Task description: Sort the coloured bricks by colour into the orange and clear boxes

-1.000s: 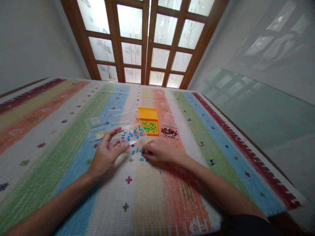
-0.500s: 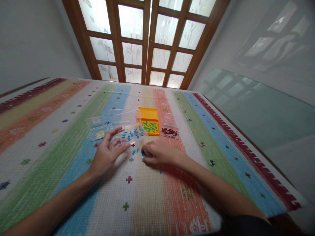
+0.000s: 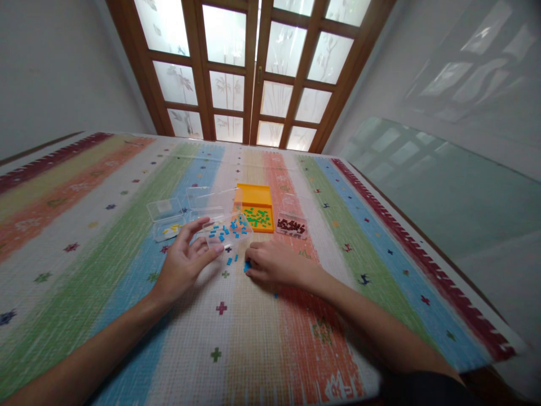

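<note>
My left hand (image 3: 186, 259) grips the left end of a clear plastic box (image 3: 243, 237), its thumb and fingers on either side. Several small blue pieces (image 3: 227, 231) lie inside that box. To the right, my right hand (image 3: 270, 262) is closed at the cloth, fingertips pinched on blue pieces (image 3: 247, 266). A couple of loose blue pieces (image 3: 229, 261) rest on the cloth between my hands, and another (image 3: 276, 295) lies below my right wrist.
Behind the hands sit an open orange box (image 3: 255, 194) with green pieces, a clear box (image 3: 291, 225) of dark brown pieces, and an open clear box (image 3: 163, 231) with yellow pieces. A striped cloth (image 3: 253, 338) covers the table.
My right hand has shifted very slightly, its fingertips still low at the cloth with blue between them. My left hand and the clear box have stayed in place.
</note>
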Tool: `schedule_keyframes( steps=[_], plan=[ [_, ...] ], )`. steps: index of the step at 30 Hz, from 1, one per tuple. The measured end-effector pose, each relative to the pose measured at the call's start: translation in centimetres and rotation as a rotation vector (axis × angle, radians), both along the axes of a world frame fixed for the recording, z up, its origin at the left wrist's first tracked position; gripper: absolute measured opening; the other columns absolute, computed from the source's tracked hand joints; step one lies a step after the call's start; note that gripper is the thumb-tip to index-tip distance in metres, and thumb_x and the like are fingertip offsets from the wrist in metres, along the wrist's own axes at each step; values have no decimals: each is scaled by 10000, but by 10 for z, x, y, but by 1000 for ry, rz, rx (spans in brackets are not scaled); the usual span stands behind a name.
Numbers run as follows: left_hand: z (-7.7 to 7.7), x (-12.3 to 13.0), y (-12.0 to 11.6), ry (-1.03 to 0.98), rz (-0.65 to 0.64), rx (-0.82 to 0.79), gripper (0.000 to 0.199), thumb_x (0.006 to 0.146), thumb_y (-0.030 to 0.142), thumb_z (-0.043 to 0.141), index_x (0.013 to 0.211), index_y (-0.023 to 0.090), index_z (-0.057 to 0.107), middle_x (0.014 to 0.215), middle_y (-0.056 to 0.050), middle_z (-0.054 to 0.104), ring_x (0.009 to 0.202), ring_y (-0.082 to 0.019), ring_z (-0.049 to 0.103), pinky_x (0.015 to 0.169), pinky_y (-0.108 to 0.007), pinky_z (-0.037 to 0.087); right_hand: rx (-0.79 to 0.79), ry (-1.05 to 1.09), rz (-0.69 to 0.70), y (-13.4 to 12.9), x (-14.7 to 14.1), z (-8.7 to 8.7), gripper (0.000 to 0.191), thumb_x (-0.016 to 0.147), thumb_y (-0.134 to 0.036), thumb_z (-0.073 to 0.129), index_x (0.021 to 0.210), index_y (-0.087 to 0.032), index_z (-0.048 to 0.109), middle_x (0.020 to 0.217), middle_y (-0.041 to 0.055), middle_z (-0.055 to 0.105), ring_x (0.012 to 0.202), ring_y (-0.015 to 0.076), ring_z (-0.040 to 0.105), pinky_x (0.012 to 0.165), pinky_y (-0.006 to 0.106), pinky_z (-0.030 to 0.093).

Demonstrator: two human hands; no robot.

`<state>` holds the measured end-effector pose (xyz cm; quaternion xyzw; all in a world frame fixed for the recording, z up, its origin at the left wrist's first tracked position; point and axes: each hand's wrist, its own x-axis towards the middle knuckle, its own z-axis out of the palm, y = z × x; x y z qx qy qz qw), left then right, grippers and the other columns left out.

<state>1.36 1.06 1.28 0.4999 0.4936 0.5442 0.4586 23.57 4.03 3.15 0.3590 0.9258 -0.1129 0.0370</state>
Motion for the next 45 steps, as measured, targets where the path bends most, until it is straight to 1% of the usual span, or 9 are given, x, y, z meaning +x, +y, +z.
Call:
schedule_keyframes(
  steps=[10, 15, 20, 22, 27, 34, 37, 41, 45],
  plan=[
    [2, 1, -1, 8, 6, -20, 629, 746, 371, 855, 1289, 227, 571, 1474, -135, 605, 1130, -277, 737, 1045, -465, 601, 30, -63, -11, -7, -5, -4, 315, 938, -292, 547, 1139, -84, 674, 1118, 183, 750, 811, 230, 677, 682, 339, 463],
    [1, 1, 0, -2, 0, -18, 644, 742, 376, 859, 1297, 224, 567, 1482, -136, 597, 1067, -247, 747, 1017, -447, 614, -18, -47, -11, -5, -2, -1, 293, 914, -295, 586, 1101, -91, 681, 1132, 172, 745, 841, 230, 675, 699, 336, 472],
    [1, 1, 1, 14, 7, 1, 621, 748, 375, 850, 1283, 223, 574, 1470, -139, 604, 1114, -266, 740, 1014, -441, 614, -78, -36, 13, -1, 2, 5, 232, 908, -217, 604, 1081, -115, 720, 1131, 139, 749, 885, 206, 676, 730, 298, 465],
    [1, 1, 1, 18, 5, -2, 622, 751, 375, 846, 1289, 224, 571, 1478, -138, 599, 1122, -266, 738, 1019, -442, 611, -76, -44, 8, -1, 3, 7, 225, 911, -201, 612, 1081, -113, 731, 1128, 139, 752, 892, 206, 678, 727, 293, 458],
    [0, 1, 1, 17, -2, 1, 623, 752, 376, 845, 1290, 229, 568, 1473, -132, 602, 1122, -261, 734, 1026, -445, 607, -34, -74, -30, -4, 2, 9, 206, 929, -247, 635, 1012, -112, 767, 1043, 147, 761, 831, 209, 672, 686, 298, 430],
    [-2, 1, 1, 23, -5, -1, 627, 753, 378, 846, 1297, 229, 570, 1471, -134, 598, 1119, -260, 735, 1019, -438, 609, -17, -41, -8, -7, -1, 5, 193, 938, -205, 598, 991, -119, 763, 1048, 140, 754, 819, 197, 673, 684, 299, 429],
    [-1, 1, 1, 7, -2, -8, 636, 742, 371, 856, 1296, 234, 573, 1472, -127, 596, 1129, -257, 731, 1032, -434, 603, -11, -59, 22, -7, -2, 1, 224, 945, -242, 591, 1034, -107, 745, 1075, 158, 747, 813, 207, 674, 695, 311, 457],
    [0, 2, 0, -4, -9, -24, 638, 730, 374, 871, 1280, 232, 580, 1468, -126, 598, 1079, -249, 741, 1008, -430, 616, 25, -98, 51, -9, -5, -1, 319, 961, -294, 567, 1139, -68, 703, 1099, 195, 735, 841, 243, 688, 716, 344, 502],
    [1, 2, 0, -17, -2, -25, 633, 732, 371, 874, 1276, 233, 581, 1469, -125, 600, 1107, -254, 736, 1024, -420, 610, 48, -123, 72, -11, -7, 1, 340, 981, -309, 542, 1158, -54, 683, 1108, 202, 727, 833, 255, 692, 716, 368, 523]
  ],
)
